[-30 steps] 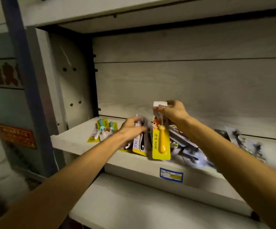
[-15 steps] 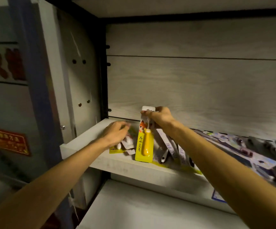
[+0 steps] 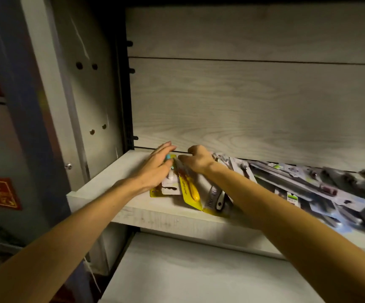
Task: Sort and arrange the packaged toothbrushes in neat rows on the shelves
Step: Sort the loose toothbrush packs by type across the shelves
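On the pale wood-grain shelf (image 3: pixel 103 191), spreading rightward: a loose pile of grey packaged toothbrushes (image 3: pixel 321 189), labels too blurred for reading. Near the left end, lying flat: a yellow toothbrush pack (image 3: pixel 190 190), vertical lettering illegible, beside a white pack (image 3: pixel 215 197) reading perhaps "JING". Right hand (image 3: pixel 199 160) pinching the yellow pack's top; left hand (image 3: pixel 157 169) pressing, fingers spread flat, on a small carded pack (image 3: pixel 169 189).

pale wood shelf (image 3: pixel 133 212) carries packaged toothbrushes (image 3: pixel 201 193) (loosely overlapping).
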`<state>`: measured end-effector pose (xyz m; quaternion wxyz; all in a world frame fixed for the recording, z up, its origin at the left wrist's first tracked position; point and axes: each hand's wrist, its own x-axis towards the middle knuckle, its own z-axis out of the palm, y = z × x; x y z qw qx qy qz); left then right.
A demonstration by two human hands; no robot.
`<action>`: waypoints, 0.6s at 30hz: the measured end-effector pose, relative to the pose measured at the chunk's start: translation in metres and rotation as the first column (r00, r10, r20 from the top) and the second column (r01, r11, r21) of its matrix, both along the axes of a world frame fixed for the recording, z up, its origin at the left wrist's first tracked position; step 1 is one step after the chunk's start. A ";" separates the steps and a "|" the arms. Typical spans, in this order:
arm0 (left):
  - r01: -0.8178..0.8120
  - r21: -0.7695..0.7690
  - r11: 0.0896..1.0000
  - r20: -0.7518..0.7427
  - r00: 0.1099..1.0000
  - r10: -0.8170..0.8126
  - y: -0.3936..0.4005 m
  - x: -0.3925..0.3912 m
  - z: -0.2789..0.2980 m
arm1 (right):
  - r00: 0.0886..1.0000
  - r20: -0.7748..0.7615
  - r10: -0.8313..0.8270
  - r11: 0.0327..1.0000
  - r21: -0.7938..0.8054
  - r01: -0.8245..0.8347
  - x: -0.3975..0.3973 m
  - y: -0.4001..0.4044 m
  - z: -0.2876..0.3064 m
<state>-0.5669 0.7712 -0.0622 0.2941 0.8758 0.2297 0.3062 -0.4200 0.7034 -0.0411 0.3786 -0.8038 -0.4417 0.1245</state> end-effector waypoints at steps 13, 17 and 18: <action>-0.049 0.263 0.964 -0.053 0.996 0.065 -0.091 0.034 0.032 | 0.958 0.288 0.014 0.950 0.294 -0.103 0.035 -0.167 0.040; -0.007 0.299 0.954 -0.065 0.998 0.028 -0.175 0.068 0.039 | 0.788 0.616 -0.010 0.991 0.114 -0.076 0.065 -0.263 0.043; 0.005 0.322 0.947 -0.078 0.997 0.021 -0.198 0.076 0.039 | 0.741 0.671 -0.021 0.997 0.071 -0.036 0.073 -0.288 0.043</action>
